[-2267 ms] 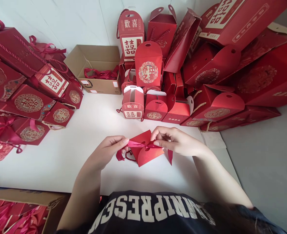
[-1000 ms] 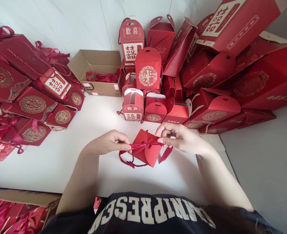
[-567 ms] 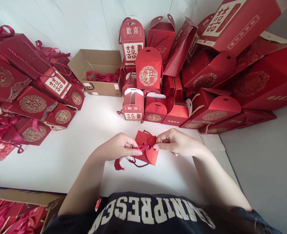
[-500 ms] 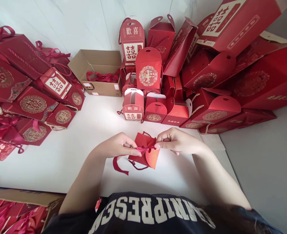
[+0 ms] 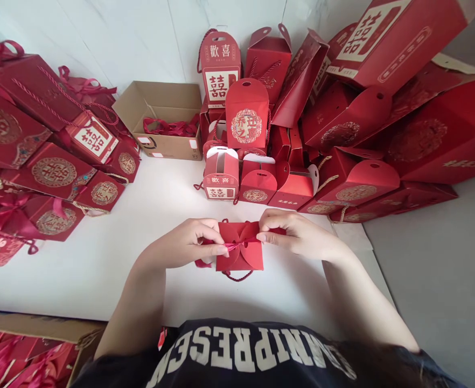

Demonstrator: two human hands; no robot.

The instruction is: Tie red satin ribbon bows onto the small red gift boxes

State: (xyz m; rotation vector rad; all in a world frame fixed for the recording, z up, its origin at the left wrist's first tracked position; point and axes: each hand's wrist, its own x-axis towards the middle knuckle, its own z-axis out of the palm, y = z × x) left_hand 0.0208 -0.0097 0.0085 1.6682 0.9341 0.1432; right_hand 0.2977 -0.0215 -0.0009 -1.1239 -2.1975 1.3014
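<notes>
A small red gift box [image 5: 239, 261] with curved top flaps and dark red cord handles stands on the white table in front of me. Across its closed top runs a red ribbon [image 5: 237, 245], gathered at the middle where the flaps meet. On the box's left side, my left hand [image 5: 197, 242] pinches one length of ribbon between thumb and fingers. At the opposite side, my right hand [image 5: 284, 231] pinches the other length, its fingers closed. A loose ribbon tail hangs beside the left hand, partly hidden by it.
Open-topped red boxes [image 5: 257, 186] stand just beyond my hands, with larger ones stacked at right. A cardboard box [image 5: 170, 146] holding ribbons is at the back. Finished-looking ribboned boxes [image 5: 55, 170] are piled at left. Another carton [image 5: 39, 323] with red boxes sits lower left.
The gift box has turned to sit squarer to me, and its flaps lie flatter. Both hands have drawn slightly apart along the ribbon. Less of the left ribbon tail shows.
</notes>
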